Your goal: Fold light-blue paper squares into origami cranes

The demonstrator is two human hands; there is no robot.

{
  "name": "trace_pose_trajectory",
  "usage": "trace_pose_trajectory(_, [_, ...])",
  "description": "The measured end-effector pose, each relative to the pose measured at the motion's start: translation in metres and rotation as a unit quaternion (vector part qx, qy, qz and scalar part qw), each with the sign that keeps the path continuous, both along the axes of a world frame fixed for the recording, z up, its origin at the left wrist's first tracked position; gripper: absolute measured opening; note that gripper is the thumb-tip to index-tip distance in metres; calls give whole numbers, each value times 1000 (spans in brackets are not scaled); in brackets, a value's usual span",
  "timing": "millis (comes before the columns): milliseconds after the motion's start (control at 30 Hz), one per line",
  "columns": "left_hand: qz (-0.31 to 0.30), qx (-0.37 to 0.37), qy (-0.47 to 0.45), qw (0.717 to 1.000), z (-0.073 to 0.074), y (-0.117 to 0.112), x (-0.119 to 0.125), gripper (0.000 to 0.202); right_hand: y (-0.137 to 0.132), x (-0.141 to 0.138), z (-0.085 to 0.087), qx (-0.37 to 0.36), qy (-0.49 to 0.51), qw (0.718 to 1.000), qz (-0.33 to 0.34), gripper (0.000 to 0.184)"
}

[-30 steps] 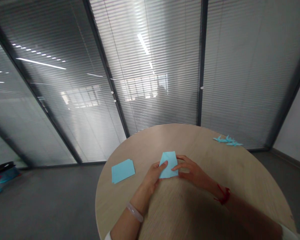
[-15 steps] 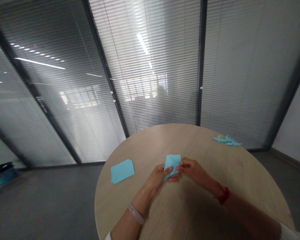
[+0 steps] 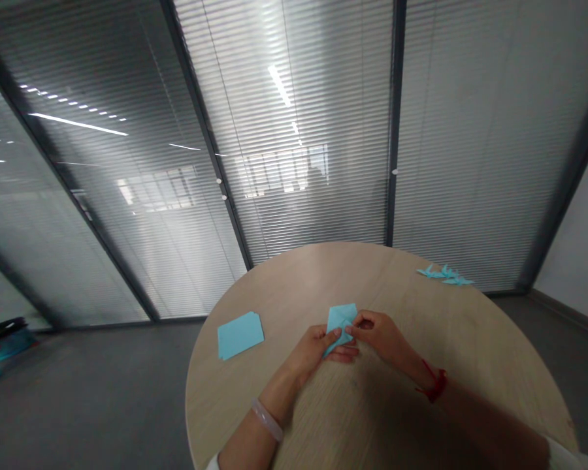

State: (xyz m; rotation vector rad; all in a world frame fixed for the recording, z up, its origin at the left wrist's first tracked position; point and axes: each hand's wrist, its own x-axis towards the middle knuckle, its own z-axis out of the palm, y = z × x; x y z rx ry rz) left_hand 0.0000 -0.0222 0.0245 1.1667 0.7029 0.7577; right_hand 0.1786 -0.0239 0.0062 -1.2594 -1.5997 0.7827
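A small folded piece of light blue paper (image 3: 342, 318) is held just above the round wooden table (image 3: 372, 418), near its middle. My left hand (image 3: 318, 349) pinches its lower left edge between thumb and fingers. My right hand (image 3: 379, 333) pinches its right edge, fingers curled in. Both hands are closed on the paper. A pale bangle sits on my left wrist and a red cord on my right wrist.
A stack of flat light blue paper sheets (image 3: 240, 334) lies at the table's left. Several folded blue paper figures (image 3: 445, 275) lie at the far right edge. Glass partitions with closed blinds (image 3: 294, 130) stand behind the table. Grey floor surrounds it.
The paper was lying flat under my fingers a second ago; both hands have since lifted it, folded it smaller and drawn closer together around it.
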Motion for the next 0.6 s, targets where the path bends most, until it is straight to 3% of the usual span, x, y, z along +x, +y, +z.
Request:
trace_pose_trajectory(333, [-23,-2,16,1000,-2,1,1,49,-1,0,-1,11,-7,1000,-13,18])
trace_pose_trajectory(500, [-26,-21,28,999,-9,5,-1,43,2,2,-7,13,41,999,9,25])
trace_pose_trajectory(600, [-29,-26,30,999,-12,7,-2,40,3,2,-9,-4,74,997,27,38])
